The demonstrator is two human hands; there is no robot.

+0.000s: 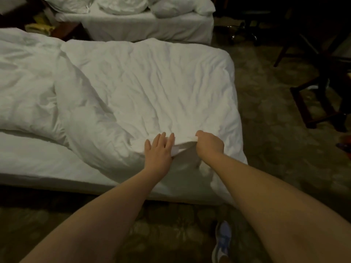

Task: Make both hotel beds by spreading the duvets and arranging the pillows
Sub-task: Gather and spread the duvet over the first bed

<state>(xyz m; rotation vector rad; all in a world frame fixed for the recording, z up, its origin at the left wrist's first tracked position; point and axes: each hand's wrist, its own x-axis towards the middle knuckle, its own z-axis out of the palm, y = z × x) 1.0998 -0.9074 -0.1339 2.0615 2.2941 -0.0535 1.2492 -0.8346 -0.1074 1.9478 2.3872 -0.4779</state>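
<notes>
HOTEL ROOM: A person makes up the near bed [38,164], one of two in a dim room. At left its duvet [142,88] lies bunched in a thick roll, leaving a strip of bare sheet along the near side. Whether the white mound [24,78] farthest left is more duvet or a pillow cannot be told. Toward the middle, the left hand [158,149] rests flat on the duvet's near edge with its fingers straight. Just beside it, the right hand [209,144] is curled tight round a fold of the same edge. The duvet's right end already reaches the mattress corner.

The step in hand appears to be spreading this duvet. The next move likely calls for drawing the bunched part out over the bare sheet.

Behind, the far bed [148,29] carries at least three pillows [121,5] in a loose heap, not yet arranged; no duvet shows clearly there. The count is two beds, one sure duvet and three or more pillows. At far right, one dark chair [322,88] stands on the patterned carpet [266,168].
</notes>
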